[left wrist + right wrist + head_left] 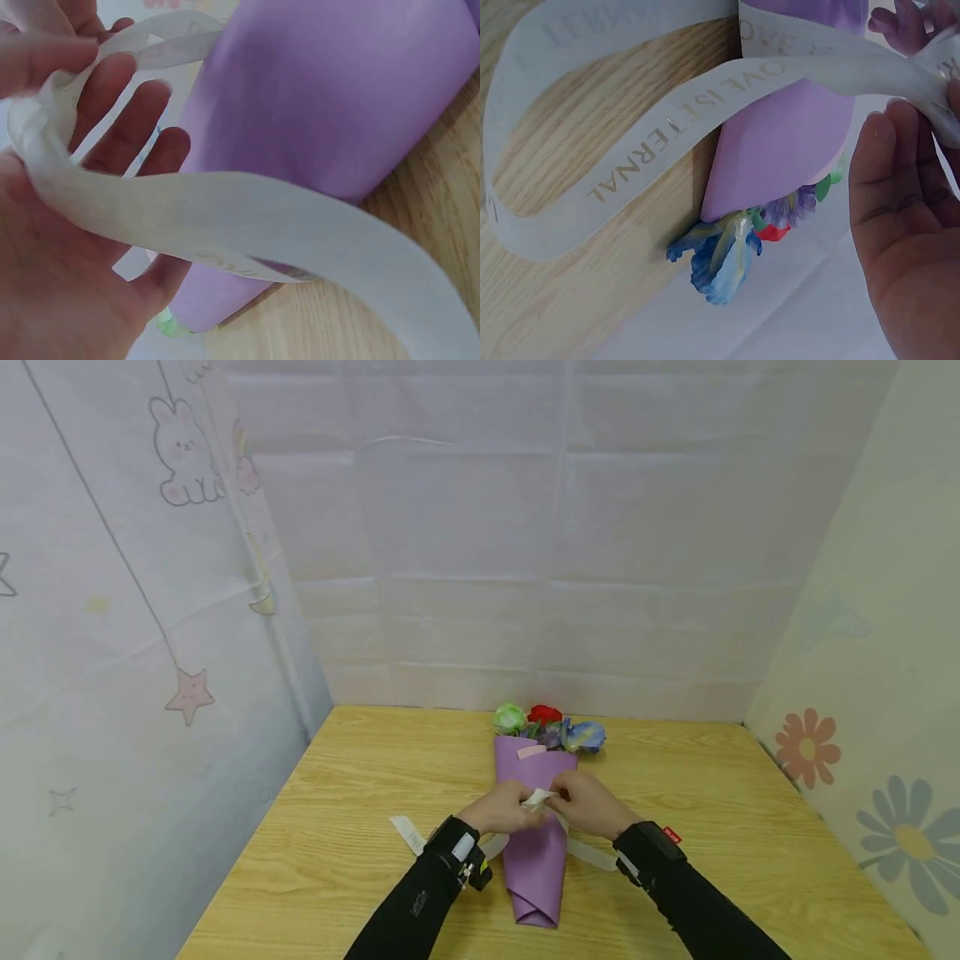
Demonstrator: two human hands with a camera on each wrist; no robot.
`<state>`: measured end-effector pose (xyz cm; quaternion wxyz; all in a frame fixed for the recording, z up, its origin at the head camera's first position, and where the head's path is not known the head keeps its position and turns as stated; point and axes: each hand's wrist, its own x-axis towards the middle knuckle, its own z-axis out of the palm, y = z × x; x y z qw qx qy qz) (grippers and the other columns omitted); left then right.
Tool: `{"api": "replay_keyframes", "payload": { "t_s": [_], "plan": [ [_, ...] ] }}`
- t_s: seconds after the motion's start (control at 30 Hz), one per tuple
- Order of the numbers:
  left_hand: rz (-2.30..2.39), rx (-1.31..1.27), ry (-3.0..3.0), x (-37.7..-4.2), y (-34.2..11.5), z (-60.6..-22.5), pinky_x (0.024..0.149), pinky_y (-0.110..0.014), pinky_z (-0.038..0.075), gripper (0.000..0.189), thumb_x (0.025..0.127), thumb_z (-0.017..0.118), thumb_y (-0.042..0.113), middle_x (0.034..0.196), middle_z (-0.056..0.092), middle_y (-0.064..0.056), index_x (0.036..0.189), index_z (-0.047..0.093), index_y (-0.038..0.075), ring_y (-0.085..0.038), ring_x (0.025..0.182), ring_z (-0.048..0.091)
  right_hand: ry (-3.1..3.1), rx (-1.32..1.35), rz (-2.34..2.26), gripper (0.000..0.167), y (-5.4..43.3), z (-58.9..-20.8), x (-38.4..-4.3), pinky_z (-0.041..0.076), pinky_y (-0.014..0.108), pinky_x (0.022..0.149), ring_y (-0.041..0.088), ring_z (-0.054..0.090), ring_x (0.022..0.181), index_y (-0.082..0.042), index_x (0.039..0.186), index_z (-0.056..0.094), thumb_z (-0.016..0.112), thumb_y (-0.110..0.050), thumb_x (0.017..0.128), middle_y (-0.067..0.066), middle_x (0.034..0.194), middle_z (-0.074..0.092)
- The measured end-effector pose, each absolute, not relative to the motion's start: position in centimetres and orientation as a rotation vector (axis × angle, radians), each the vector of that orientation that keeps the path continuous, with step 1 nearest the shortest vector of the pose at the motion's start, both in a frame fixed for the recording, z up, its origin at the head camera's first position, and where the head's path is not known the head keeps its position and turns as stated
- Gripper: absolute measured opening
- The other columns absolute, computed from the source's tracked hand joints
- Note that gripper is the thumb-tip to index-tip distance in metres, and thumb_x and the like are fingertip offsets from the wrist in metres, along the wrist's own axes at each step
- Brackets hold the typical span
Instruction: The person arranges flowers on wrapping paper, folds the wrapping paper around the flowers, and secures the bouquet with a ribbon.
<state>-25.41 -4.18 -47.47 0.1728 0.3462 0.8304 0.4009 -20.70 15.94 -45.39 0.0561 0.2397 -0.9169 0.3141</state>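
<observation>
A bouquet lies on the table, wrapped in purple paper (534, 852), with its flower heads (545, 714) pointing away from me. White ribbon (225, 206) with gold lettering runs around the wrap, and its gathered part is between my hands above the paper. My left hand (501, 808) holds the ribbon near the thumb and index finger, the other fingers loosely bent. From the right, my right hand (592, 803) pinches the ribbon with its fingertips. In the right wrist view, a long ribbon tail (637, 161) loops over the wood. The grasped part is partly hidden by fingers.
The wooden table (300, 877) meets a white sheet backdrop (465, 610) behind the flowers. Printed sheets hang at left (112, 652) and right (862, 652). One ribbon end (407, 834) lies on the table beside my left wrist.
</observation>
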Motion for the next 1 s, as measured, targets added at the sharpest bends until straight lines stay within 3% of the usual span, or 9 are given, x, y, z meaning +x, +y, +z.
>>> {"api": "replay_keyframes", "payload": {
  "t_s": [0.07,0.27,0.63,0.87,1.0],
  "plan": [
    [1.126,0.979,2.356,-25.4,-4.1,-47.5,0.054,-0.022,0.04,0.011,0.088,0.075,0.021,0.069,0.056,0.009,0.087,0.071,0.012,-0.006,0.059,0.049,-2.779,0.71,0.934,0.013,15.8,-45.7,-20.8,0.038,0.024,0.056,0.005,0.043,0.063,-0.01,0.085,0.067,0.067,-0.009,0.097,-0.007,0.072,0.051],
    [1.157,1.027,2.462,-25.8,-4.0,-48.0,0.063,-0.022,0.046,0.022,0.09,0.073,0.01,0.088,0.063,0.005,0.111,0.07,0.007,-0.006,0.072,0.054,-2.789,0.667,0.959,0.013,15.9,-46.1,-20.9,0.037,0.024,0.055,0.006,0.043,0.06,-0.009,0.084,0.066,0.067,-0.007,0.096,-0.005,0.07,0.051],
    [1.241,1.035,2.478,-26.3,-4.0,-48.3,0.059,-0.02,0.043,0.006,0.091,0.069,0.005,0.079,0.058,0.005,0.097,0.072,0.005,-0.006,0.064,0.051,-2.785,0.684,0.964,0.01,16.1,-45.4,-21.0,0.037,0.024,0.054,0.007,0.044,0.061,-0.008,0.083,0.068,0.071,-0.007,0.093,-0.005,0.071,0.052],
    [1.257,1.029,2.486,-26.2,-4.3,-48.1,0.07,-0.024,0.047,0.026,0.086,0.072,0.0,0.097,0.065,0.001,0.111,0.066,0.005,-0.008,0.08,0.055,-2.812,0.649,1.107,0.017,17.0,-45.1,-21.1,0.04,0.025,0.059,0.009,0.048,0.064,-0.01,0.086,0.067,0.067,-0.019,0.1,-0.003,0.074,0.056],
    [1.268,1.026,2.474,-26.0,-4.5,-48.0,0.077,-0.027,0.048,0.033,0.087,0.073,0.003,0.105,0.065,-0.003,0.117,0.06,0.007,-0.01,0.088,0.057,-2.754,0.602,1.223,0.017,17.1,-44.5,-21.1,0.046,0.026,0.059,0.01,0.054,0.064,-0.005,0.089,0.069,0.063,-0.015,0.102,0.004,0.076,0.061]
  ]
}}
